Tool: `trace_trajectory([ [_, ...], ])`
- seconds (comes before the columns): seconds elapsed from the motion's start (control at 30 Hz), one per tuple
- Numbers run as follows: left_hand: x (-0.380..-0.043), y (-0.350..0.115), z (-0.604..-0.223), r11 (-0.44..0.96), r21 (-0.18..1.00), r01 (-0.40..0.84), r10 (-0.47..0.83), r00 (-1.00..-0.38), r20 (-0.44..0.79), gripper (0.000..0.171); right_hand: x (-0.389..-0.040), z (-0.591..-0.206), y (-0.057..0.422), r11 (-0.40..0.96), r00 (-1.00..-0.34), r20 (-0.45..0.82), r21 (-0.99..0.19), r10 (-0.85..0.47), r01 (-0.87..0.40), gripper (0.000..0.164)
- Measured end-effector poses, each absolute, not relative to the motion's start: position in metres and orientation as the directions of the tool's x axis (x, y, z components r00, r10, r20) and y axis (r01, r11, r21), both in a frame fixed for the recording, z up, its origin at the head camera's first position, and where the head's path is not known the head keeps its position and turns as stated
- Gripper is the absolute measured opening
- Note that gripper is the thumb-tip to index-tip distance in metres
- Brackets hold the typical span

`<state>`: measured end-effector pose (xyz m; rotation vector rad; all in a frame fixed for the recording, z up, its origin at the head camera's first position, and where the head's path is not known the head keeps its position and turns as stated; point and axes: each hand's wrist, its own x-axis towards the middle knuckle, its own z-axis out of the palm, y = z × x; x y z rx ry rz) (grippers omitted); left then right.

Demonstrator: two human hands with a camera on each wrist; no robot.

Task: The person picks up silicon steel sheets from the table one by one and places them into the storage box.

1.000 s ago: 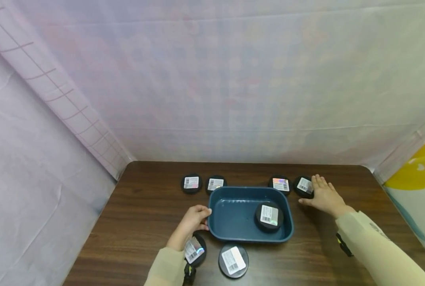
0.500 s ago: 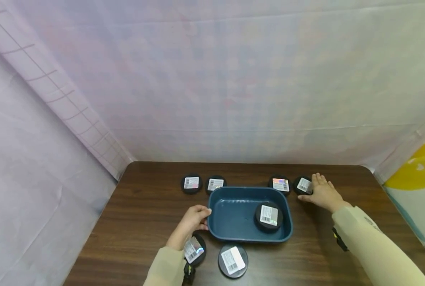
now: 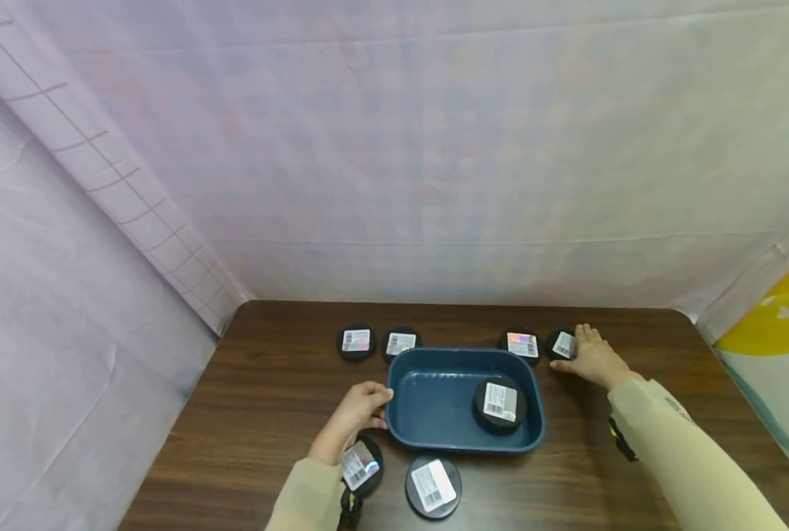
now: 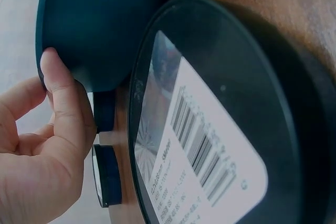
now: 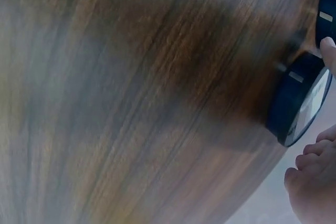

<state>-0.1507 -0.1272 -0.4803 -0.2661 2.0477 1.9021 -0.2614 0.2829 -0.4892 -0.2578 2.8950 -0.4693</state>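
Note:
A dark blue rectangular plastic tub (image 3: 434,398) stands mid-table. My left hand (image 3: 361,405) pinches its left rim between thumb and fingers, plain in the left wrist view, where the tub wall (image 4: 89,30) fills the top. Inside the tub, toward its right side, lies a flat round black container (image 3: 499,405) with a white barcode label. At the back right, my right hand (image 3: 593,358) reaches beside another round black container (image 3: 562,344), its fingers extended and thumb spread. In the right wrist view that container (image 5: 299,95) sits between the thumb and fingers, with a gap to the fingers.
Similar labelled black containers lie behind the tub: two at back left (image 3: 356,342) and one at back right (image 3: 520,344). Two more are in front, one (image 3: 433,487) near the tub and one (image 3: 363,464) by the left wrist. A pale curtain (image 3: 434,184) hangs behind the brown table (image 3: 235,413).
My right hand has shifted slightly left, closer about the back right container. My left hand keeps its pinch on the tub rim, and the tub stays in place.

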Motion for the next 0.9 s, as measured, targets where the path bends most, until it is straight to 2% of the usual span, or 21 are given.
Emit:
trace_trajectory([
  [0.23,-0.15,-0.126,-0.477,0.094,0.928,-0.359,0.097,-0.925,-0.368,0.024,-0.265,-0.498,0.283,0.924,-0.965,-0.168,-0.36,-0.203,-0.131,0.1],
  [0.57,-0.137,-0.123,-0.448,0.111,0.933,-0.341,0.097,-0.931,-0.352,0.023,-0.269,-0.501,0.279,0.914,-0.967,-0.163,-0.386,-0.196,-0.12,0.096],
  [0.9,-0.143,-0.127,-0.469,0.099,0.929,-0.357,0.092,-0.926,-0.366,0.024,-0.266,-0.494,0.279,0.937,-0.976,-0.108,-0.319,-0.187,-0.145,0.093],
])
